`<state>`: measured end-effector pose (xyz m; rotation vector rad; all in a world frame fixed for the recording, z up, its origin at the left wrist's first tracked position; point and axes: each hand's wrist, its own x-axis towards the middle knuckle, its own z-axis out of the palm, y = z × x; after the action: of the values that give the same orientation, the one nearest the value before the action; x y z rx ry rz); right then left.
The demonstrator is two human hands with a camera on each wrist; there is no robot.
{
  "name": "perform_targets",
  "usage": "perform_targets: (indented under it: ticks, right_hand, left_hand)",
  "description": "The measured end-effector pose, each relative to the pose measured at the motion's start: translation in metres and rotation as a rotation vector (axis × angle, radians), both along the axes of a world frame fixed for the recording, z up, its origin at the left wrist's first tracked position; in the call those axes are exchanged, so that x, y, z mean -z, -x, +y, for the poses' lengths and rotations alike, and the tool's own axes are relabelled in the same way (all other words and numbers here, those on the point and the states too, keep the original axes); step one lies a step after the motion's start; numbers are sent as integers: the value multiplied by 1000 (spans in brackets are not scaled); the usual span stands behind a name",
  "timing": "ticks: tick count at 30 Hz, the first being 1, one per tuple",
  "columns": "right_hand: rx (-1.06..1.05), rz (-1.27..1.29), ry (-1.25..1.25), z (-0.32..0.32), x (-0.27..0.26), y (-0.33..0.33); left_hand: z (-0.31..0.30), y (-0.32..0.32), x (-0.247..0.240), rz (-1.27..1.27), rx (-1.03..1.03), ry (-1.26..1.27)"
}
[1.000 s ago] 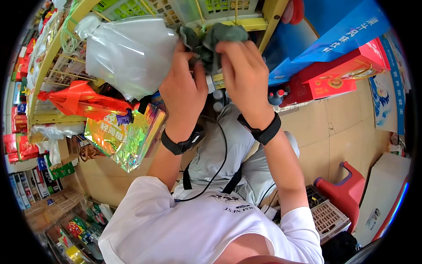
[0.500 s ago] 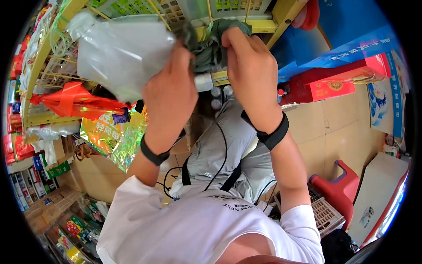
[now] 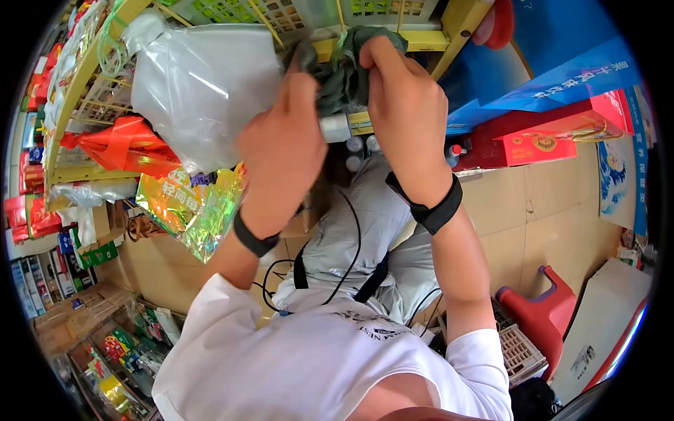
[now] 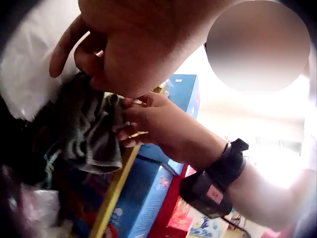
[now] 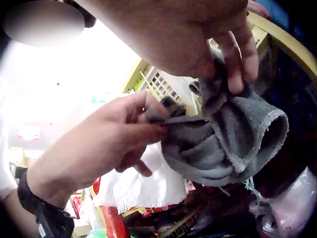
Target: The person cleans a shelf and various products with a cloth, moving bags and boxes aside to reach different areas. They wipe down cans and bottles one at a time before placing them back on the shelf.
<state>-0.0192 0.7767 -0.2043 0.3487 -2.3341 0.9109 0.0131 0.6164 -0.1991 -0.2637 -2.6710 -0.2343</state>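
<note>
Cloth [image 3: 342, 74] is up at the far rack [image 3: 421, 38], bunched against its yellow rail, right of the plastic bag [image 3: 203, 91]. Your left hand [image 3: 284, 147] pinches one fold; your right hand [image 3: 404, 105] curls round another. Judged midway: cloth gathered, neither hung nor pulled free, both grips not yet released.

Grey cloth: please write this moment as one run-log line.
left hand: pinches grey cloth | right hand: holds it | cloth: bunched at yellow shelf | beside: clear plastic bag
</note>
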Motion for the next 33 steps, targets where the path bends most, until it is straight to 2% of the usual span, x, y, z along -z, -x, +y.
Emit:
perform_targets:
  ticks: [2, 5, 7, 9, 13, 15, 17, 19, 21, 22, 25, 26, 29, 30, 33]
  right_hand:
    - [-14, 7, 3, 1, 1, 2]
    - [-23, 7, 7, 1, 3, 0]
    - [-14, 7, 11, 0, 3, -1]
    - [-5, 9, -4, 0, 1, -1]
    - [8, -8, 1, 0, 1, 0]
    - [5, 18, 24, -1, 5, 0]
    - [7, 34, 51, -6, 7, 1]
    - [23, 40, 71, -7, 5, 2]
    - [-6, 36, 57, -8, 6, -1]
    - [-8, 36, 53, -7, 7, -1]
    - [7, 48, 91, -8, 6, 2]
    - [-1, 42, 94, -9, 5, 0]
    - [-9, 28, 89, -8, 3, -2]
    - [-18, 22, 81, -7, 3, -2]
    - [-70, 58, 147, -3, 4, 2]
  left_hand:
    - [27, 8, 5, 87, 97, -141]
    - [35, 15, 10, 94, 121, -103]
    - [6, 7, 1, 40, 101, -74]
    - [-13, 1, -5, -108, -50, -55]
    - [33, 14, -2, 134, 33, -54]
    - [23, 17, -2, 121, 56, -8]
    - [-15, 15, -15, -103, 39, -24]
    - [-11, 15, -20, -90, 51, 27]
    - [22, 15, -5, 120, 40, 9]
    - [32, 21, -1, 131, 101, -51]
    - [10, 16, -11, -8, 12, 85]
    - [-6, 15, -11, 43, 23, 118]
    - [8, 11, 0, -21, -60, 18]
    - [24, 12, 6, 91, -2, 9]
    - [25, 20, 5, 67, 71, -37]
